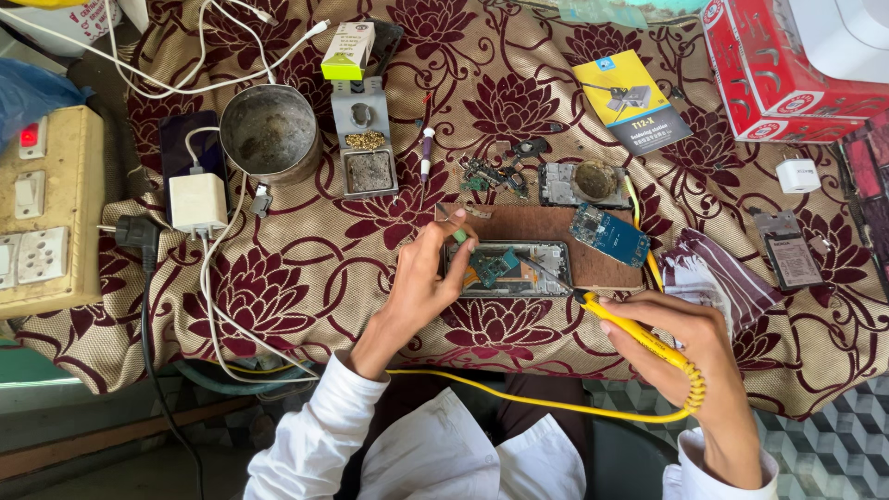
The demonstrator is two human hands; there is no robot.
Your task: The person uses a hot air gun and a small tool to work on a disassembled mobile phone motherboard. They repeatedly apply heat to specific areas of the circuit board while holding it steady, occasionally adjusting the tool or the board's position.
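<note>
the left hand (421, 278) rests on the near left end of an opened phone (507, 268), its grip pinched on a small green piece (460, 237) held just above the phone's left edge. the phone lies on a brown board (546, 225) in the middle of the tabletop (306, 268), which is covered with a cream cloth patterned in dark red flowers. the right hand (690, 347) sits near and to the right of the phone, its grip clenched around a yellow soldering iron (639, 335) whose tip points left toward the phone's near right corner; whether the tip touches cannot be told. a yellow cord (519, 400) runs from the iron across the person's lap. a blue circuit board (608, 234) lies on the right end of the brown board, just beyond the phone. farther off stand a grey iron stand (364, 139) with brass wool, and left of it a round metal bowl (270, 131). a white charger (197, 204) lies at the left, near a beige switch board (42, 213). a red box (787, 74) sits at the far right.
</note>
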